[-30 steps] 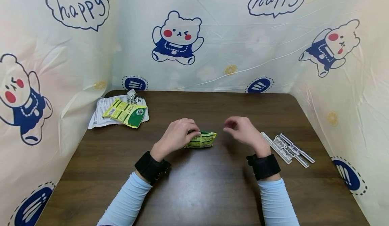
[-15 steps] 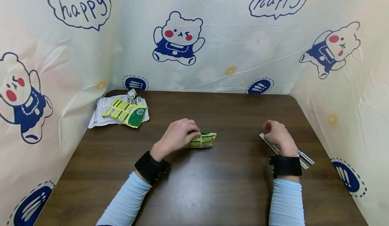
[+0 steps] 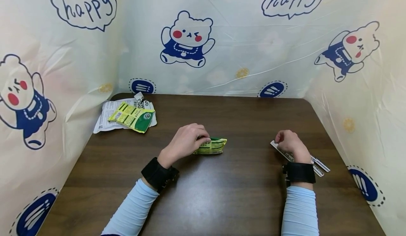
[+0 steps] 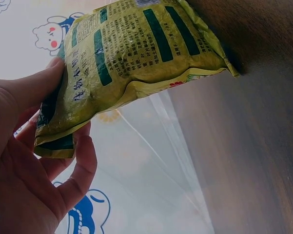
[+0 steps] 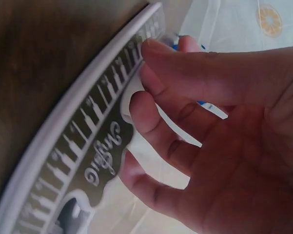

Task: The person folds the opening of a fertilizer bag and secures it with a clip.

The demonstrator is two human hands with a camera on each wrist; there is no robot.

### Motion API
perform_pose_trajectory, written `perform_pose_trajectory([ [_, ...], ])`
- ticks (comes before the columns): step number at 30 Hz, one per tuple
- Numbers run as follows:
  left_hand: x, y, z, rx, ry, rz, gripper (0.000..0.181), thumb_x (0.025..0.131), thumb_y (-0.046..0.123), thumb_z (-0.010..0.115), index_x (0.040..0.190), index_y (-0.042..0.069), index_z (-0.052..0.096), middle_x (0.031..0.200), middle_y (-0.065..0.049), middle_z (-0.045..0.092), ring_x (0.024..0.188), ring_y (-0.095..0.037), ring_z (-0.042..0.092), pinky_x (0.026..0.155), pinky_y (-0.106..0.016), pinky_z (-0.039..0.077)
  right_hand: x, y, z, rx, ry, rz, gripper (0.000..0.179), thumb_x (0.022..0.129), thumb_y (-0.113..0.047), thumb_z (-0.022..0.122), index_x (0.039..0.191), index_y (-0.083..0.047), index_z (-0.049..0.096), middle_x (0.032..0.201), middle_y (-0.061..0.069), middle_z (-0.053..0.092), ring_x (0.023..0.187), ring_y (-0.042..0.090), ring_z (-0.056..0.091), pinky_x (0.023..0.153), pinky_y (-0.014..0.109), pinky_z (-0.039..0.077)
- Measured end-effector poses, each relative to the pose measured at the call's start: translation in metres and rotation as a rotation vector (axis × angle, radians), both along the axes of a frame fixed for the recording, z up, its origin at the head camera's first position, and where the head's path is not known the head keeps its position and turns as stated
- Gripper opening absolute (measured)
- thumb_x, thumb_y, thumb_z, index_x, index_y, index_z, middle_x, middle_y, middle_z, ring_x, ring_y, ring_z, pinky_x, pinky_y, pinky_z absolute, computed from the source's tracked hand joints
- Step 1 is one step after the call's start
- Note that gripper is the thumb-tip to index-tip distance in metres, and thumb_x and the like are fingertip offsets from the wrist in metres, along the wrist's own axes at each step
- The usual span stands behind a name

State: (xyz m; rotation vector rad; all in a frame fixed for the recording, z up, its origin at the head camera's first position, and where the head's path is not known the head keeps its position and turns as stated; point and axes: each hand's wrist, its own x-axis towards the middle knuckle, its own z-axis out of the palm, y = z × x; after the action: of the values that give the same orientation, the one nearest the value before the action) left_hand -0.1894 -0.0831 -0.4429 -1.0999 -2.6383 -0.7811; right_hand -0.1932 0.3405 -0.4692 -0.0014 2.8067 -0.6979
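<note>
In the head view my left hand [image 3: 187, 139] holds a plump green-and-yellow packet [image 3: 215, 146] near the table's middle. Its left end is pinched between thumb and fingers, as the left wrist view shows, with dark printed text on the packet's face [image 4: 131, 58]. My right hand [image 3: 290, 142] is over the rulers at the right, fingers curled. Up close in the right wrist view, thumb and fingertips pinch the wavy edge of a white-and-dark ruler [image 5: 87, 136] with curly lettering. Part of this ruler is hidden under the hand in the head view.
Another white ruler [image 3: 321, 163] lies partly under my right wrist on the brown table [image 3: 203, 200]. At the back left, a second green-and-yellow packet [image 3: 134, 118] rests on a white printed packet [image 3: 104, 121]. A bear-patterned sheet [image 3: 238, 52] encloses the table's back and sides.
My right hand has moved right from beside the packet to the rulers and lowered onto one; that ruler has shifted slightly. My left hand keeps the packet in place.
</note>
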Motion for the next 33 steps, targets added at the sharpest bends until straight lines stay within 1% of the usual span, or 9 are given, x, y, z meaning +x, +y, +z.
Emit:
perform_pose_trajectory([
  [3,0.000,0.000,0.000,0.002,0.004,-0.005,0.006,0.096,0.022,0.078,0.094,0.019,0.082,0.090,0.005,0.073,0.083,-0.014,0.065,0.072,-0.037,0.058,-0.001,-0.004,-0.002,0.005,-0.011,-0.015,0.012,0.080,-0.001,0.072,0.090,-0.002,0.067,0.091,0.018,0.068,0.086,0.040,0.059,0.085,0.070,0.040],
  [5,0.000,0.000,0.000,0.005,0.005,-0.008,0.005,0.096,0.022,0.078,0.094,0.019,0.082,0.089,0.005,0.073,0.083,-0.014,0.065,0.072,-0.037,0.058,-0.002,-0.008,-0.002,0.004,-0.006,-0.016,0.012,0.080,-0.003,0.074,0.089,-0.003,0.067,0.089,0.016,0.068,0.086,0.040,0.059,0.086,0.072,0.035],
  [10,0.001,0.000,0.000,0.004,-0.002,-0.006,0.006,0.096,0.022,0.078,0.095,0.019,0.082,0.090,0.005,0.073,0.084,-0.014,0.065,0.073,-0.037,0.058,-0.007,-0.022,-0.007,-0.006,0.038,0.022,0.014,0.083,-0.007,0.080,0.086,-0.005,0.066,0.084,0.012,0.067,0.083,0.037,0.059,0.084,0.065,0.034],
  [16,0.001,-0.001,-0.002,0.003,-0.008,-0.011,0.006,0.096,0.023,0.077,0.095,0.019,0.082,0.090,0.005,0.073,0.085,-0.014,0.065,0.073,-0.037,0.058,-0.017,-0.052,-0.016,-0.024,0.144,0.077,0.018,0.085,-0.011,0.082,0.081,-0.008,0.064,0.079,0.009,0.065,0.079,0.033,0.059,0.079,0.056,0.040],
  [18,0.001,-0.001,-0.002,0.004,-0.005,-0.011,0.006,0.096,0.023,0.077,0.095,0.019,0.082,0.090,0.005,0.073,0.085,-0.014,0.065,0.073,-0.037,0.058,-0.019,-0.064,-0.017,-0.049,0.151,0.096,0.017,0.086,-0.011,0.081,0.084,-0.009,0.065,0.081,0.009,0.065,0.079,0.032,0.059,0.078,0.051,0.042],
  [22,0.001,-0.001,-0.002,0.003,-0.002,-0.010,0.006,0.096,0.023,0.077,0.095,0.019,0.082,0.090,0.005,0.073,0.084,-0.014,0.065,0.073,-0.037,0.058,-0.019,-0.076,-0.012,-0.120,0.099,0.150,0.012,0.088,-0.007,0.079,0.092,-0.005,0.068,0.086,0.011,0.067,0.081,0.030,0.060,0.078,0.046,0.049],
  [25,0.000,0.000,-0.002,0.000,-0.003,-0.011,0.006,0.096,0.023,0.077,0.095,0.019,0.082,0.090,0.005,0.073,0.084,-0.014,0.065,0.073,-0.036,0.058,-0.015,-0.069,-0.003,-0.140,0.043,0.179,0.017,0.088,-0.004,0.079,0.100,-0.001,0.069,0.094,0.017,0.071,0.088,0.033,0.064,0.081,0.051,0.054],
  [30,0.000,0.000,0.000,-0.004,-0.010,-0.009,0.007,0.097,0.023,0.077,0.095,0.019,0.082,0.090,0.005,0.073,0.083,-0.013,0.064,0.073,-0.036,0.058,-0.004,-0.046,0.012,-0.100,-0.019,0.145,0.035,0.087,-0.002,0.077,0.119,0.007,0.065,0.121,0.033,0.070,0.114,0.048,0.064,0.097,0.064,0.051],
  [33,0.000,-0.001,0.001,-0.004,-0.015,-0.009,0.007,0.097,0.023,0.077,0.096,0.019,0.082,0.090,0.005,0.073,0.083,-0.013,0.064,0.073,-0.037,0.058,0.001,-0.035,0.018,-0.065,-0.078,0.107,0.038,0.089,-0.004,0.074,0.122,0.010,0.061,0.123,0.036,0.067,0.112,0.049,0.062,0.095,0.064,0.052],
])
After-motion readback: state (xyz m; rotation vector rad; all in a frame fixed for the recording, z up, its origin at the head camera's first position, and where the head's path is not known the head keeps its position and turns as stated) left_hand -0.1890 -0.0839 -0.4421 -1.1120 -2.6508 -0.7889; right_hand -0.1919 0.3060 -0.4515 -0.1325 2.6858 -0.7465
